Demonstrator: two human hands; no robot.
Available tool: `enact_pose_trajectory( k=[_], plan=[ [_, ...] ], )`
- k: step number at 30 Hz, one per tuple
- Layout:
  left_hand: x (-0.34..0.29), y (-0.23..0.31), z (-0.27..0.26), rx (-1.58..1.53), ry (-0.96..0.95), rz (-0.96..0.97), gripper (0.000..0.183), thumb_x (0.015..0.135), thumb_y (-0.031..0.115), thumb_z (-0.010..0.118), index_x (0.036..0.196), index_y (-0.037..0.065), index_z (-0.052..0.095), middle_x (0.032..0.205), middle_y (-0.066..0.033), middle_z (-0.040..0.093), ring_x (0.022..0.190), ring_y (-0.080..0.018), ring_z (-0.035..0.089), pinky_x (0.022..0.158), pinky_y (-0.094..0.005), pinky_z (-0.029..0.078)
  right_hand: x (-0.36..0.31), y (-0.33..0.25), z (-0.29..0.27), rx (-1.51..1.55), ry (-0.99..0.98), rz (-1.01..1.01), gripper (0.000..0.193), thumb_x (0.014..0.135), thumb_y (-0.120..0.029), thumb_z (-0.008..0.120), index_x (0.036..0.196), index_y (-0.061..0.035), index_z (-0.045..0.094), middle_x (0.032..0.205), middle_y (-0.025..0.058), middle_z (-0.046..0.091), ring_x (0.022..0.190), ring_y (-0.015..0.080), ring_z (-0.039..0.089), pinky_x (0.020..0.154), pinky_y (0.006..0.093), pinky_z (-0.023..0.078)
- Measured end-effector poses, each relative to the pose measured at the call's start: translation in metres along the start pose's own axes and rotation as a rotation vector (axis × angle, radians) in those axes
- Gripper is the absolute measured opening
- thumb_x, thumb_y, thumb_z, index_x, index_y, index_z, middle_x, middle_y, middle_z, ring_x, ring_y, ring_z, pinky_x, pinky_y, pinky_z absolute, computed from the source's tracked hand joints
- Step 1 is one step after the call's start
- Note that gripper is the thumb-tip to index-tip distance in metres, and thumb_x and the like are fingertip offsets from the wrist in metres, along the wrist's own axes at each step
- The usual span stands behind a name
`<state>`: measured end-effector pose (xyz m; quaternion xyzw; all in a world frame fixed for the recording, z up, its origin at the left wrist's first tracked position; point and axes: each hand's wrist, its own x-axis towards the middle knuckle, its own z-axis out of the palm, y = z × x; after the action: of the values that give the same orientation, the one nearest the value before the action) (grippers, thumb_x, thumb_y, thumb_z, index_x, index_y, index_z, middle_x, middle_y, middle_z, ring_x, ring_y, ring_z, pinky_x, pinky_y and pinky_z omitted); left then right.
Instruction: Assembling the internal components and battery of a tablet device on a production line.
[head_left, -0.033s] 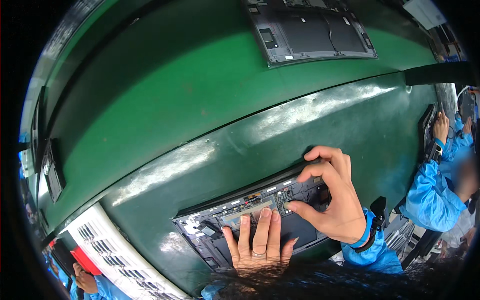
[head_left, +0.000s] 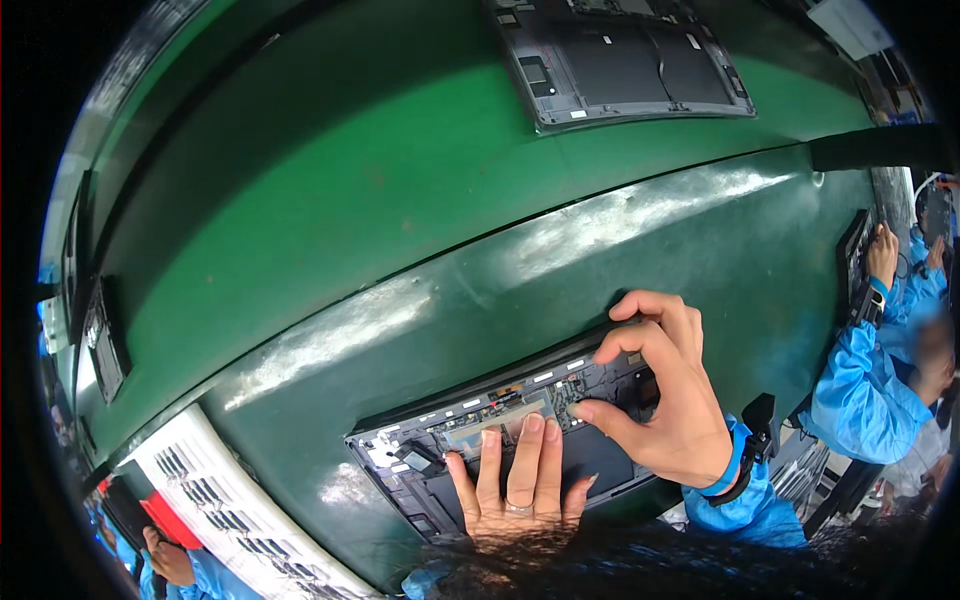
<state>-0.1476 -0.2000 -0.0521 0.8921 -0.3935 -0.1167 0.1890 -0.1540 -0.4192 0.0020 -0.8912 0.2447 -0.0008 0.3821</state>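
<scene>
An opened laptop base (head_left: 590,470), dark grey with its circuit board (head_left: 560,395) bared, lies tilted in view on the bench before me. Flat across its middle rests my left hand (head_left: 515,490), fingers spread, the tips on a pale strip over the board. A ring is on one finger. My right hand (head_left: 670,395) arches over the right part of the base. Its thumb tip touches the board, while the bent fingers are apart from the thumb, near the far edge. Nothing shows between them. Hair hides part of the near edge.
Another opened laptop base (head_left: 640,75) lies on the green surface (head_left: 330,190) beyond. A white tray (head_left: 215,480) with rows of small dark parts stands at left. At right, a co-worker's hand (head_left: 882,255) holds a dark device (head_left: 855,250). Another person's hand (head_left: 170,555) shows at lower left.
</scene>
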Motion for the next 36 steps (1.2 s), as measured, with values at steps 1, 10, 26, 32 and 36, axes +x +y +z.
enact_pose_trajectory(
  k=[1, 10, 26, 32, 36],
  plan=[
    [0.002, 0.001, -0.004, 0.0, -0.033, 0.003, 0.068, 0.1, 0.06, 0.068, 0.153, 0.017, 0.065, 0.165, -0.0012, 0.049, 0.157, -0.0381, 0.039, 0.125, -0.0752, 0.032, 0.001, -0.002, -0.001, -0.041, -0.021, 0.014, 0.055, 0.071, -0.004, 0.095, 0.115, -0.0127, 0.065, 0.142, 0.0144, 0.051, 0.125, 0.0351, 0.047, 0.108, 0.0457, 0.041],
    [0.022, 0.001, -0.021, 0.027, 0.1, 0.094, 0.083, 0.093, 0.056, 0.079, 0.149, -0.002, 0.062, 0.165, -0.0121, 0.049, 0.149, -0.0491, 0.046, 0.121, -0.0757, 0.033, -0.011, 0.021, -0.004, -0.017, 0.006, -0.215, 0.036, 0.078, -0.016, 0.095, 0.105, -0.0126, 0.07, 0.153, 0.017, 0.052, 0.134, 0.042, 0.047, 0.113, 0.0514, 0.039],
    [0.028, 0.006, -0.038, 0.036, 0.084, 0.111, 0.096, 0.091, 0.069, 0.075, 0.15, -0.005, 0.059, 0.159, -0.018, 0.052, 0.144, -0.0506, 0.047, 0.118, -0.0747, 0.036, 0.006, 0.031, -0.023, 0.294, -0.034, -0.021, 0.031, 0.095, -0.007, 0.08, 0.123, -0.007, 0.066, 0.137, 0.0098, 0.068, 0.125, 0.023, 0.064, 0.105, 0.039, 0.05],
    [0.025, 0.017, -0.057, -0.029, 0.001, 0.164, 0.102, 0.092, 0.07, 0.073, 0.161, -0.002, 0.048, 0.166, -0.0234, 0.044, 0.152, -0.0541, 0.039, 0.121, -0.0766, 0.03, 0.157, 0.152, -0.109, 0.115, 0.836, 0.13, 0.071, 0.095, -0.05, 0.083, 0.144, -0.0019, 0.066, 0.15, 0.0206, 0.058, 0.134, 0.0319, 0.059, 0.114, 0.0405, 0.047],
    [-0.003, 0.006, -0.051, -0.16, -0.063, 0.215, 0.105, 0.09, 0.063, 0.078, 0.167, 0.004, 0.039, 0.175, -0.0305, 0.026, 0.159, -0.0567, 0.027, 0.121, -0.0827, 0.019, 0.198, 0.101, -0.094, -0.349, 0.58, 0.471, 0.102, 0.08, -0.074, 0.084, 0.146, 0.0, 0.065, 0.157, 0.0224, 0.051, 0.14, 0.0428, 0.052, 0.117, 0.0438, 0.045]
  ],
)
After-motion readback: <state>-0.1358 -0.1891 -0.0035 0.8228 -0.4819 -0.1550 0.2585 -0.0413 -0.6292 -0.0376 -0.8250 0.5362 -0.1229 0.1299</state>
